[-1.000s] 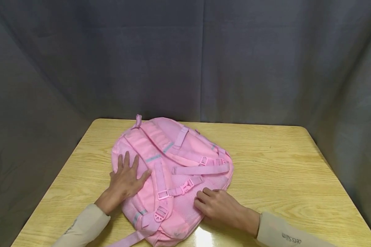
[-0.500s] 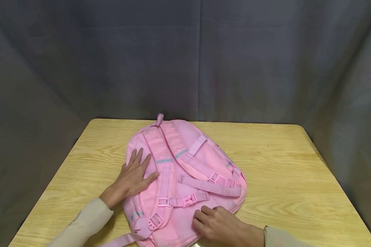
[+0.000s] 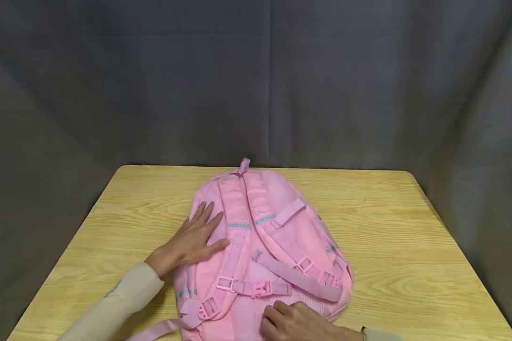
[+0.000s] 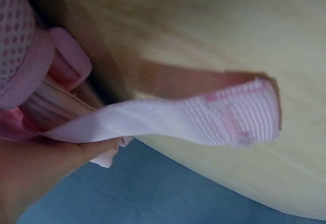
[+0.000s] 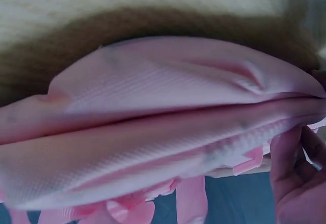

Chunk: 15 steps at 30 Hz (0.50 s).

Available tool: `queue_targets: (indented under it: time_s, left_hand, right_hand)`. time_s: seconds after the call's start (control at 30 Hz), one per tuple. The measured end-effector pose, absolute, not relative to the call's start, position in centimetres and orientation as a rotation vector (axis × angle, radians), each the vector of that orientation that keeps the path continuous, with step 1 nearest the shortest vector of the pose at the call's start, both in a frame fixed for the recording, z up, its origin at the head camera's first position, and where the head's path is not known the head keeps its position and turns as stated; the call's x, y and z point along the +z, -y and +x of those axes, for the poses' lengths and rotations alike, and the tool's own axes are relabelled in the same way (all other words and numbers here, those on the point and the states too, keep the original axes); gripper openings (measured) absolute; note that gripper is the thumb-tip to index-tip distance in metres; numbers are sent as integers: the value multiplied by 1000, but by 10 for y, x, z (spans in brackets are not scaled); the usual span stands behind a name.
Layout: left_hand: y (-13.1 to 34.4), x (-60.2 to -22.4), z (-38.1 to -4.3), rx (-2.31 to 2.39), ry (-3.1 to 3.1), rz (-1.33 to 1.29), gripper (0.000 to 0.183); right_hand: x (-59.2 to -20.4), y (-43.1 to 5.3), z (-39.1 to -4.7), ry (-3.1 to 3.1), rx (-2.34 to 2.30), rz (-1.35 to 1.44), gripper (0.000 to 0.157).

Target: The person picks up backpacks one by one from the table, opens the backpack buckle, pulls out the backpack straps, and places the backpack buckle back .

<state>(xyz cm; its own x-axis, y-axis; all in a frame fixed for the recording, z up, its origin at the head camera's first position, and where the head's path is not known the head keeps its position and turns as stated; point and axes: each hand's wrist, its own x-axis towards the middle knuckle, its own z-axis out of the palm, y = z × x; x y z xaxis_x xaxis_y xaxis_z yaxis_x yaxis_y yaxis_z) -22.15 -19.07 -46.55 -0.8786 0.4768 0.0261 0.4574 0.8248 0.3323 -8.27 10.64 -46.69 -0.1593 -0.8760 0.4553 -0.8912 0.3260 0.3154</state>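
Observation:
A pink backpack lies with its strapped back panel up on the wooden table. My left hand rests spread on its upper left side, beside a padded shoulder strap. My right hand, its fingers curled, grips the bag's lower edge. In the right wrist view, the fingers of this right hand pinch the fabric at the end of a long pink fold. A loose webbing strap sticks out over the table in the left wrist view, past the left hand. A fastened buckle joins the chest strap.
The light wooden table has rounded far corners and carries the bag near its front middle. Dark grey cloth hangs behind it and along both sides. The loose webbing trails off the bag's lower left.
The backpack has turned clockwise, its top handle swinging right and its straps now nearer upright. My left hand has moved right with it; my right hand has come down nearer the front.

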Motion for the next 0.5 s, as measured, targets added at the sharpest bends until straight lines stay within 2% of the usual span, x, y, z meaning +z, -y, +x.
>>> queue_targets:
  time_s: [0.23,0.5]
  left_hand:
    - [189,-456,-217,468,-2920,718,86]
    - [182,-454,-225,434,-2917,747,85]
  right_hand:
    - [-466,-109,-86,1989,119,1601,36]
    - [-468,-110,-88,1937,81,1563,42]
